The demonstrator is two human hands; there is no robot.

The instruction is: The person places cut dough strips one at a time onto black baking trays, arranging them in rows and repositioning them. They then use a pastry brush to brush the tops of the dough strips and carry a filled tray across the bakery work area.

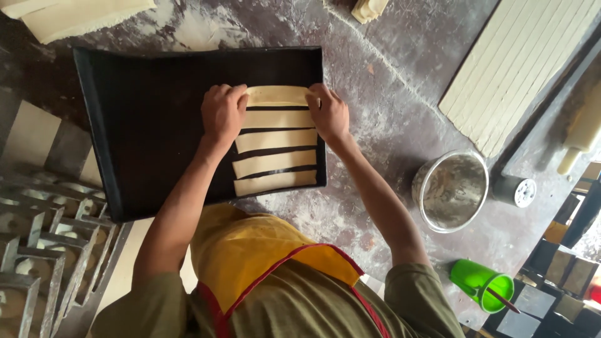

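A flour-dusted dark stone worktop (400, 119) is seen from above. On it a large black rectangular baking tray (144, 125) is set at about 10 o'clock from the person's yellow apron (250, 250). A sheet of pale dough cut into long strips (519, 69) is laid at 2 o'clock, well apart from the tray. A round steel bowl (449, 191) is placed at 3 o'clock, with a green plastic cup (479, 283) at 4 o'clock. Four flat pale dough strips (275, 161) are lined up in the tray's right part, one below another. A fifth pale dough strip (277, 95) is held at 12 o'clock of that row, just above it and inside the tray. Its left end is pinched by the curled fingers of the left hand (222, 112); its right end is gripped likewise by the right hand (328, 112).
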